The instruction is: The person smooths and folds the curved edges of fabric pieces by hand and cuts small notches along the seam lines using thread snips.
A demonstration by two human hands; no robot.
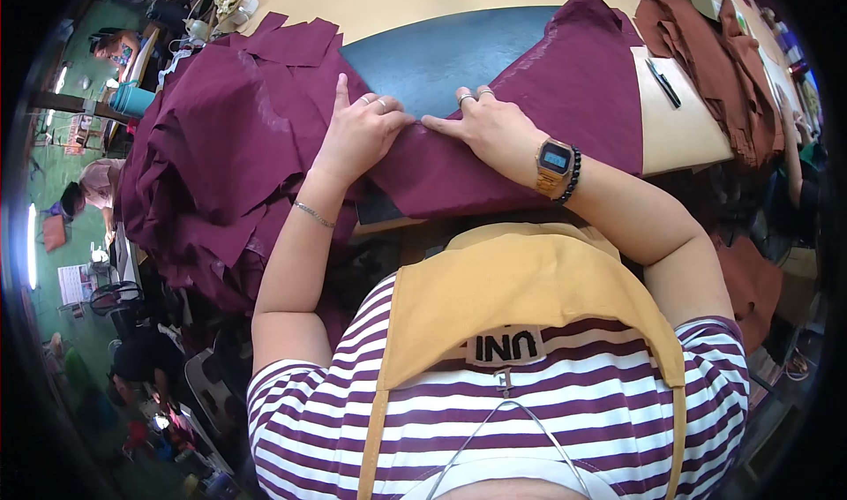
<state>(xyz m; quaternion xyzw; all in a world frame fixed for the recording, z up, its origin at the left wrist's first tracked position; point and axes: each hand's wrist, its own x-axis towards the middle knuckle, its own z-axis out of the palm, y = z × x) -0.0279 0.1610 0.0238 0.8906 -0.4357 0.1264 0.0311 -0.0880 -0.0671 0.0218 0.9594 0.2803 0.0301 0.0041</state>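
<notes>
A maroon cloth piece lies across a dark board on the table, its near edge hanging toward my body. At the cloth's upper edge, my left hand pinches the fabric, with one finger raised. Close beside it, my right hand has its index fingertip at the same edge, nearly touching the left fingertips; its other fingers are curled on the cloth. Any small item between the fingertips is too small to make out. A large heap of maroon cloth sits to the left.
A dark pen lies on pale board at the right. Brown cloth is piled beyond it. A small container stands at the upper left. Other people, including one bending person, are at the left; another person's arm shows far right.
</notes>
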